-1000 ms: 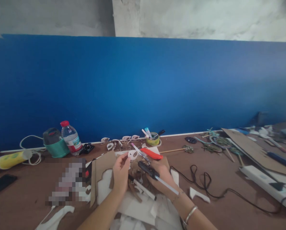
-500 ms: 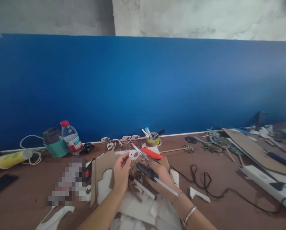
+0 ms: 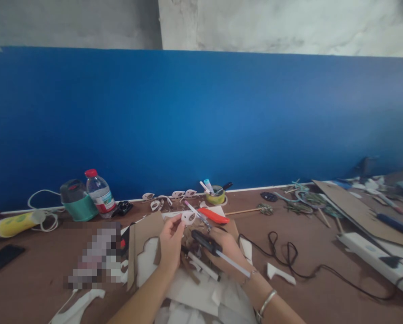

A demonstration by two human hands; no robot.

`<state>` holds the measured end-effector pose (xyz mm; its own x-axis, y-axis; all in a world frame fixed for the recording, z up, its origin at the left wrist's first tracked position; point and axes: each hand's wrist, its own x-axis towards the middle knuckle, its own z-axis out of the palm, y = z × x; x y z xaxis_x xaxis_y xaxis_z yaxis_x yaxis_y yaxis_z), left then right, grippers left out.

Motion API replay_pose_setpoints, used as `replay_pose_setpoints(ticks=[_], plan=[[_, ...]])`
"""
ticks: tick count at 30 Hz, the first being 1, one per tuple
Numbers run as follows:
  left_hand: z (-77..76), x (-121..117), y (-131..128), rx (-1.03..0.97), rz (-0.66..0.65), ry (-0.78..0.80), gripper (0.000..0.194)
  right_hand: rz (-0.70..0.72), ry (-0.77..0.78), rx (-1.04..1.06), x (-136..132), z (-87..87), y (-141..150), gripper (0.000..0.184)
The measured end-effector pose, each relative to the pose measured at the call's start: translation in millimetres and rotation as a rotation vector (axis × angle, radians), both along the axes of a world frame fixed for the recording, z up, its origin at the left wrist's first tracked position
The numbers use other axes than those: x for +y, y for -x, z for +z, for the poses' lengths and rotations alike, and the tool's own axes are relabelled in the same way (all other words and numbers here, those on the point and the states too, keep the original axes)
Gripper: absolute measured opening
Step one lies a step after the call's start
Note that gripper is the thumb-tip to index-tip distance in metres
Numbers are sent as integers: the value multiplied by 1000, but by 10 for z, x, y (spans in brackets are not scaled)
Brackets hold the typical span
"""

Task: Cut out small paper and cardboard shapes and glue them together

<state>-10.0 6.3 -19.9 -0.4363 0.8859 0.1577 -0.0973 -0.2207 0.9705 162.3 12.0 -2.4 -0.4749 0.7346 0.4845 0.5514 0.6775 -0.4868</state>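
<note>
Between the thumb and fingers of my left hand (image 3: 171, 238) is a small white bird-shaped cutout (image 3: 188, 218) with a dark eye dot and a brown patterned wing. My right hand (image 3: 225, 245) is closed round a black hot glue gun (image 3: 205, 242). A translucent glue stick (image 3: 233, 263) juts from its rear towards my wrist. The gun's nozzle cannot be made out clearly. Under both hands lie paper and cardboard scraps (image 3: 187, 288), with a white marker (image 3: 204, 265) among them. Just beyond my hands are an orange-red cutter (image 3: 213, 215) and a pen (image 3: 192, 208).
Several similar bird cutouts (image 3: 178, 194) stand at the back near a yellow tape roll (image 3: 216, 196) holding pens. A bottle (image 3: 100, 196) is at the back left. A black cord (image 3: 291, 258) loops right towards a white power strip (image 3: 378, 261). Cardboard (image 3: 366, 213) lies far right.
</note>
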Motion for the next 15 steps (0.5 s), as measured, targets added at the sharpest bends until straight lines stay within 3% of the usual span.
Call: replay_pose_setpoints(ticks=[15], plan=[[-14,23,12,-52,30,18,37,6,24,9,1,30,-15,8]])
